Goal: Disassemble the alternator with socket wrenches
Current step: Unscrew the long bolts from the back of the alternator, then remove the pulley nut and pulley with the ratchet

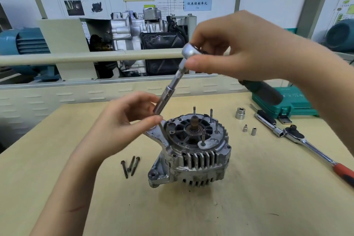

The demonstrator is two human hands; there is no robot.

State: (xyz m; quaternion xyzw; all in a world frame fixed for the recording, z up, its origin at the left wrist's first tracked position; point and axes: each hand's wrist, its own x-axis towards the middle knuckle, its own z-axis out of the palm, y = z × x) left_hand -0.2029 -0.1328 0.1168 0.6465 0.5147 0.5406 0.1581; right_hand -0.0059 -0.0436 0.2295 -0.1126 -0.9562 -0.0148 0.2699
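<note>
Here the pale wooden tabletop (249, 197) carries a weathered grey cast-aluminium alternator (193, 151) standing near its middle, shaft end up, with thin studs rising from its top face. The right hand (245, 48) is raised above it, fingers and thumb curled round the head of a chrome ratchet wrench with a dark green handle (188, 51), whose handle runs back under the palm. From that head a knurled steel extension and long socket (166, 94) slant down to the left toward the alternator's mounting ear. The left hand (122, 122) pinches the socket's lower end between thumb and forefinger, the other fingers loosely curled.

At the table's right edge sit a green plastic tool case (293, 105) and, nearer, a second chrome ratchet with a red grip (306, 143). Between it and the alternator stand one large chrome socket (240, 113) and two small sockets (249, 130). Three dark rusty long bolts (131, 165) lie just left of the alternator.
</note>
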